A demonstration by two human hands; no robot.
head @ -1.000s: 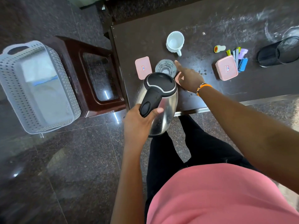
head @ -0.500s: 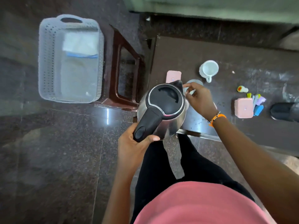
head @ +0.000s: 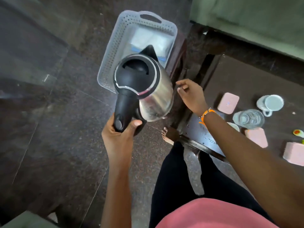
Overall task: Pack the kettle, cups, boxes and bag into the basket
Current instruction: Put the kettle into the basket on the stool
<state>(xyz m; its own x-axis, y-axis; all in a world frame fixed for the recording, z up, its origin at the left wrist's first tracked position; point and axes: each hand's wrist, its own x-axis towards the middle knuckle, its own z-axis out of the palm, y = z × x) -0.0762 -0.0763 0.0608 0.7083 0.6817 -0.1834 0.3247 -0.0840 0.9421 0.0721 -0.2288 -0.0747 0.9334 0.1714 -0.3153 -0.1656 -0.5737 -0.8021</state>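
Note:
My left hand (head: 120,137) grips the black handle of the steel kettle (head: 154,96), held in the air over the near end of the grey perforated basket (head: 113,51) on the floor. A clear bag (head: 148,40) lies inside the basket. My right hand (head: 190,94) hovers just right of the kettle, fingers loosely bent, holding nothing. On the dark table at the right sit a white cup (head: 271,103), a glass cup (head: 249,118) and three pink boxes (head: 227,102), (head: 256,136), (head: 294,153).
A dark wooden stool (head: 178,60) stands between the basket and the table (head: 246,76). A small yellow and red item (head: 297,132) lies at the table's right edge. My bare foot (head: 167,134) is on the polished stone floor (head: 57,129).
The kettle has swung left, away from the table, and now hangs over the basket. My right hand has left the table things and followed beside it.

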